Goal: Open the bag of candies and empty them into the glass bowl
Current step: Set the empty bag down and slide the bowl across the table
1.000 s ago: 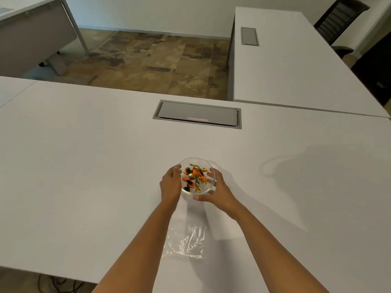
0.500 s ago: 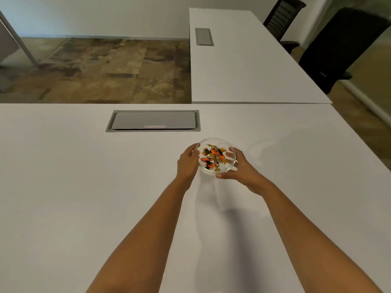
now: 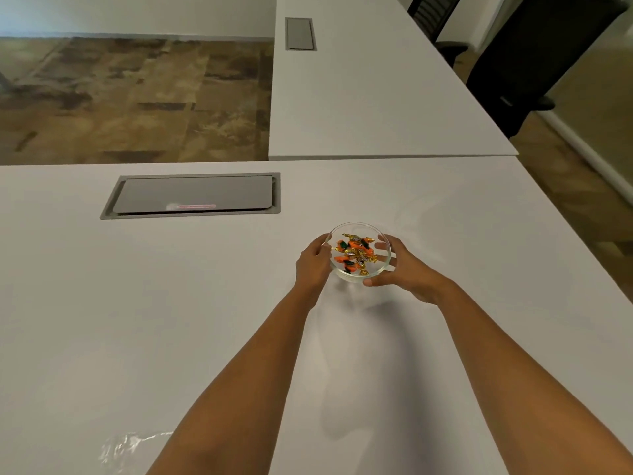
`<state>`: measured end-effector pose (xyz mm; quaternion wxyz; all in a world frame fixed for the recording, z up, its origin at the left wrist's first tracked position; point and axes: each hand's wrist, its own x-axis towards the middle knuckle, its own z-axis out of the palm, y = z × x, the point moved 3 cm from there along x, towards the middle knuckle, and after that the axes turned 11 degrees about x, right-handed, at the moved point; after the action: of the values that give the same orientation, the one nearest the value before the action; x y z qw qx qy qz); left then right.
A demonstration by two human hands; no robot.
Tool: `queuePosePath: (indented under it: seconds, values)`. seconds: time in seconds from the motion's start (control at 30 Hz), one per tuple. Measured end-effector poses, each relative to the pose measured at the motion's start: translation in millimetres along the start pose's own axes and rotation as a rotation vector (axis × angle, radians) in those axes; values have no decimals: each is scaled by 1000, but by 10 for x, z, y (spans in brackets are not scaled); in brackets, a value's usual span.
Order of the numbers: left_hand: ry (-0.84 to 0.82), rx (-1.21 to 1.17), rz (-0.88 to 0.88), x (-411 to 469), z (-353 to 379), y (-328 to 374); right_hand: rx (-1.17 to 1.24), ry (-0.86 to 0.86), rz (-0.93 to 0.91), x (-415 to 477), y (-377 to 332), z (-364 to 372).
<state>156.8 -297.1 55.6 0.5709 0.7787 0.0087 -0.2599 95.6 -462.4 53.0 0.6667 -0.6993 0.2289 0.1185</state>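
A small clear glass bowl point(image 3: 384, 266) sits between both hands, right of the table's middle. Inside it lie several wrapped candies point(image 3: 354, 253) in orange, green and gold. My left hand point(image 3: 312, 265) cups the bowl's left side. My right hand point(image 3: 399, 267) wraps the bowl's right side, thumb under the near rim. I cannot tell whether the bowl rests on the table or is held just above it. The empty clear plastic bag point(image 3: 128, 445) lies flat near the table's front edge, at the lower left, partly hidden by my left forearm.
A grey cable hatch point(image 3: 193, 195) is set into the white table point(image 3: 120, 303) behind and left of the bowl. A second white table point(image 3: 359, 97) joins at the back right, with black chairs point(image 3: 534, 60) beyond it. The table's right edge runs close to my right arm.
Both hands have carried the bowl forward and to the right across the table, away from the plastic bag. The view has turned right with them.
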Motion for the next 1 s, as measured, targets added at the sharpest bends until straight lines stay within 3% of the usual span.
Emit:
queuePosePath:
  seconds: [0.7, 1.0]
  values:
    - [12, -13, -19, 244, 297, -124, 4, -58, 51, 253, 159, -304]
    - [47, 139, 4, 82, 259, -136, 48, 77, 21, 98, 187, -234]
